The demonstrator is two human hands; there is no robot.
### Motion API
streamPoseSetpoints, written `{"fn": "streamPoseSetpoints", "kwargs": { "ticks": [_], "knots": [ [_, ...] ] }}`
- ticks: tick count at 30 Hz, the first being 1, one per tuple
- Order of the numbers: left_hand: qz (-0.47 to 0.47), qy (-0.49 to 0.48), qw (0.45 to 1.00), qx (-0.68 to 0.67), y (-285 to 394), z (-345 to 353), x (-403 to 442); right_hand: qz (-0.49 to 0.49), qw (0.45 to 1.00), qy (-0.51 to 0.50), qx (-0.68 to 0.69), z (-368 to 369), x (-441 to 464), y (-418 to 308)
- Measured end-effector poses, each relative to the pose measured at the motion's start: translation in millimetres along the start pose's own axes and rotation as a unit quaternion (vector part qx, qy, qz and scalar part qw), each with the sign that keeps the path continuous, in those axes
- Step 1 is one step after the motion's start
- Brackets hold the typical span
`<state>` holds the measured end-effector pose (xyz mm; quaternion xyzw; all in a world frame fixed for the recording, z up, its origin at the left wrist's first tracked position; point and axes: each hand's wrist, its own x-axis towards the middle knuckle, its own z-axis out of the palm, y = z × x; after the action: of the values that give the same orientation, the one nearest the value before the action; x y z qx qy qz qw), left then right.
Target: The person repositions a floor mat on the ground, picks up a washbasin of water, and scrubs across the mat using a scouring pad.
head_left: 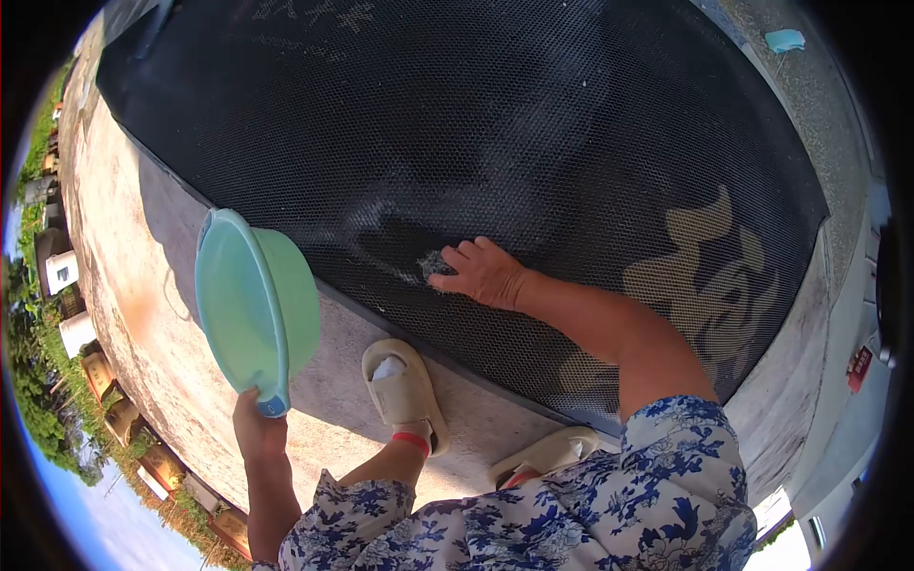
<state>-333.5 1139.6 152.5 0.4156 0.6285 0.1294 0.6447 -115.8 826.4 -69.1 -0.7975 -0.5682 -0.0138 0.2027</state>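
My left hand (259,428) grips the rim of a light green plastic basin (290,300) at the lower left. The basin is tipped on its side, and its visible inside holds nothing I can make out. My right hand (484,273) is pressed down on a wet black textured mat (609,190), with its fingers closed on a silvery mesh scrubber (436,266). Whitish wet streaks spread over the mat above and left of that hand. Pale lettering shows on the mat at the lower right.
My feet in beige sandals (405,390) stand on the concrete floor (333,409) by the mat's near edge. Potted plants line the left side. A light blue cloth (784,40) lies beyond the mat at the upper right, and a wall runs along the right.
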Motion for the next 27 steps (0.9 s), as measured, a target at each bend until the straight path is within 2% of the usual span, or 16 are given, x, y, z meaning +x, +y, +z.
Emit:
{"fn": "streamPoseSetpoints", "kwargs": {
  "ticks": [1,3,4,5,8,10,11,14,15,17,18,19,20,23,25,27],
  "knots": [
    [0.0,0.013,1.0,0.003,0,-3,-4,0.03,0.999,0.018,-0.011,-6,4,31],
    [0.004,-0.008,1.0,0.015,0,4,-12,0.264,0.959,-0.017,-0.104,-33,25,102],
    [0.015,-0.014,1.0,-0.004,-2,3,-12,0.319,0.936,0.053,-0.137,-36,27,136],
    [0.02,-0.01,1.0,-0.007,-3,4,-9,0.43,0.89,0.037,-0.144,-46,34,157],
    [0.031,-0.024,0.999,0.017,-2,7,-14,0.469,0.87,0.087,-0.127,-41,44,141],
    [0.055,-0.029,0.997,0.045,-1,19,-19,0.331,0.94,-0.046,-0.07,-23,42,70],
    [0.083,-0.043,0.992,0.081,2,30,-20,0.285,0.954,-0.078,-0.057,-3,36,28],
    [0.127,-0.051,0.981,0.14,10,63,-28,0.091,0.994,-0.052,0.023,12,13,-48],
    [0.156,-0.07,0.971,0.167,10,71,-28,0.096,0.994,-0.053,0.029,13,11,-44],
    [0.174,-0.071,0.963,0.193,9,95,-34,0.096,0.995,0.028,-0.009,11,20,-8],
    [0.219,-0.077,0.945,0.229,10,109,-41,0.181,0.982,0.022,-0.039,4,32,10],
    [0.265,-0.084,0.924,0.262,12,119,-43,0.182,0.982,0.023,-0.039,2,37,22],
    [0.268,-0.082,0.923,0.262,14,124,-37,0.248,0.967,0.026,-0.046,0,41,32],
    [0.259,-0.123,0.929,0.233,17,124,-25,0.286,0.955,0.005,-0.08,2,30,-1],
    [0.283,-0.102,0.924,0.236,17,124,-20,0.156,0.987,-0.024,-0.04,2,10,-28],
    [0.295,-0.103,0.917,0.247,17,112,-12,0.124,0.992,-0.027,-0.023,1,0,-18]
  ]
}}
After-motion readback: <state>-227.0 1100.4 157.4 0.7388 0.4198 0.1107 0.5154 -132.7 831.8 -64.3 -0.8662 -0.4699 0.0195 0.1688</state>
